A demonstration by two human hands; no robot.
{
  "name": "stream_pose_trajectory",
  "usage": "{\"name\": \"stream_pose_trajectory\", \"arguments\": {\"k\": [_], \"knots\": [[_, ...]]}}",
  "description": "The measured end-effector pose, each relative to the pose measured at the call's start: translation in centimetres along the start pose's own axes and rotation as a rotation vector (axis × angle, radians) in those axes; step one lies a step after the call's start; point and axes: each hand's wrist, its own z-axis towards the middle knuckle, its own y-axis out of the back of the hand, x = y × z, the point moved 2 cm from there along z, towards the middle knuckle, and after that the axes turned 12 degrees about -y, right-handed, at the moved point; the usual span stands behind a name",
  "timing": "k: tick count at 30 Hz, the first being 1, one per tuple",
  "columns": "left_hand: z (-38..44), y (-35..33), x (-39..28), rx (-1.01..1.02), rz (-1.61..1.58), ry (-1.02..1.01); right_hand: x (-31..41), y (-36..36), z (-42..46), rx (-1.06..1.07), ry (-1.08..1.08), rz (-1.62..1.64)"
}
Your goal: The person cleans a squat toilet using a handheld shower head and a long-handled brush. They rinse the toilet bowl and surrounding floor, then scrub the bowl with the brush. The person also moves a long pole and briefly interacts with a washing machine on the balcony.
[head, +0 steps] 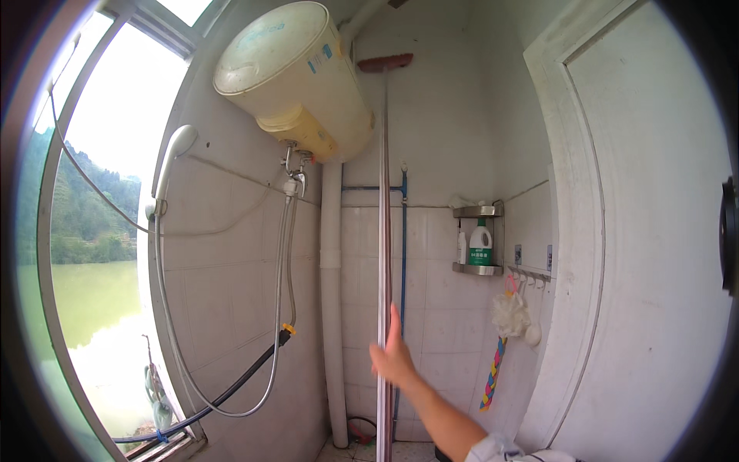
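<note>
A long upright pole [385,242] with a dark red brush head [385,62] on top runs up the middle of the view, the head near the far wall beside the water heater. My right hand [394,355] reaches in from the lower right and is wrapped around the lower part of the pole, with the thumb pointing up along it. The pole's lower end is cut off by the bottom of the picture. My left hand is out of view.
A water heater [306,81] hangs at upper left, with a shower head [176,144] and looping hoses below. At right are a corner shelf [478,269] with bottles, a hook rail [528,274] with a bath puff [510,315], and a white door [652,231]. A window [98,231] stands at left.
</note>
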Motion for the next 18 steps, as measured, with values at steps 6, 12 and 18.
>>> {"name": "stream_pose_trajectory", "arguments": {"k": [6, 12, 18], "knots": [[-17.6, 10.2, 19.0, 0.014, 0.228, 0.487, -13.7, -10.5, -12.0, 0.465, -0.554, 0.452], [-20.0, 11.8, 19.0, -0.012, 0.246, 0.390, -12.6, -11.5, -19.4, 0.351, -0.620, 0.480], [3.1, 3.6, 7.3, 0.012, -0.027, 0.091, -3.6, -0.4, 0.6, -0.012, -0.007, 0.231]]}}
